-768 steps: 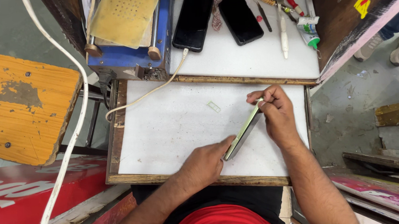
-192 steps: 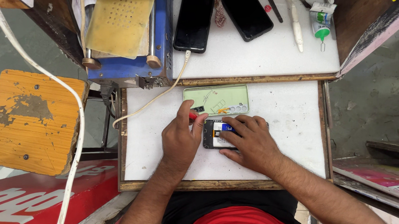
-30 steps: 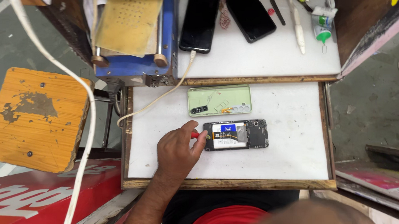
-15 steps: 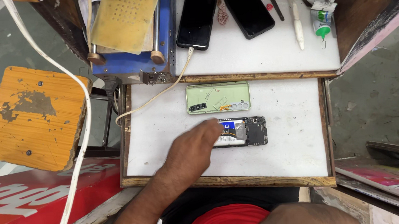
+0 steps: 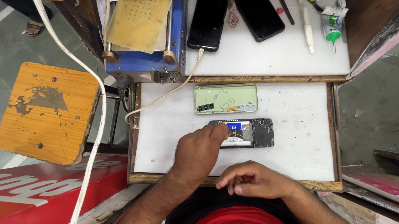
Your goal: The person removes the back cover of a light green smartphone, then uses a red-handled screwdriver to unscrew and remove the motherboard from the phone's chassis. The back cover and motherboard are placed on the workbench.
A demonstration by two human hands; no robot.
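Since 0.5 s ago, we note our right hand (image 5: 256,181) entering, loosely curled and holding nothing, at the tray's near edge, while our left hand (image 5: 199,150) pins the opened phone (image 5: 249,133), lying mid-tray near its green back cover (image 5: 226,98), steadying it.

The left hand (image 5: 200,148) covers the opened phone's (image 5: 250,133) left end; two dark phones (image 5: 231,14) run off the top edge.

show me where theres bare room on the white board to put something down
Bare patches: right of the opened phone up to the wooden frame, and left of the green back cover below the white cable. Crowded around the left hand.
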